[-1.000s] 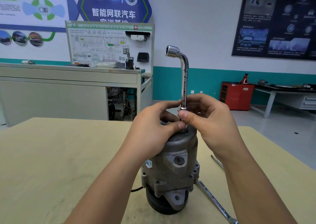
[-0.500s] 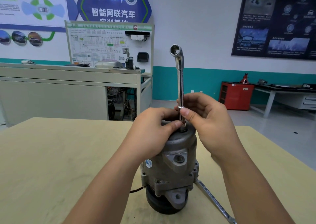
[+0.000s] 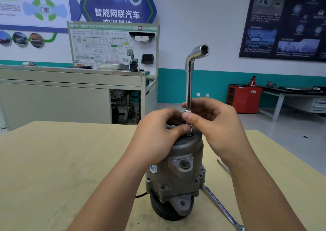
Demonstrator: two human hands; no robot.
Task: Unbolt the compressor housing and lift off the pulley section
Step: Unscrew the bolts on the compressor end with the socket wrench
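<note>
A grey cast compressor (image 3: 178, 174) stands upright on the wooden table (image 3: 53, 160), its black pulley section (image 3: 165, 210) at the bottom against the tabletop. A chrome L-shaped socket wrench (image 3: 189, 82) stands vertically with its lower end on the housing's top face. Its bent socket end points up and to the right. My left hand (image 3: 158, 135) wraps the top of the housing, thumb touching the wrench's foot. My right hand (image 3: 215, 123) pinches the wrench shaft low down between thumb and fingers. The bolt under the wrench is hidden.
A flat combination spanner (image 3: 222, 207) lies on the table right of the compressor, partly under my right forearm. A second thin tool (image 3: 223, 166) shows behind that arm. A grey training bench (image 3: 70, 89) stands beyond the table; a red cabinet (image 3: 244, 98) is at the far right.
The wrench has turned about its upright axis: its bent socket end pointed left, then toward me, and now points right. My right fingers have shifted on the shaft; the compressor stays put.
</note>
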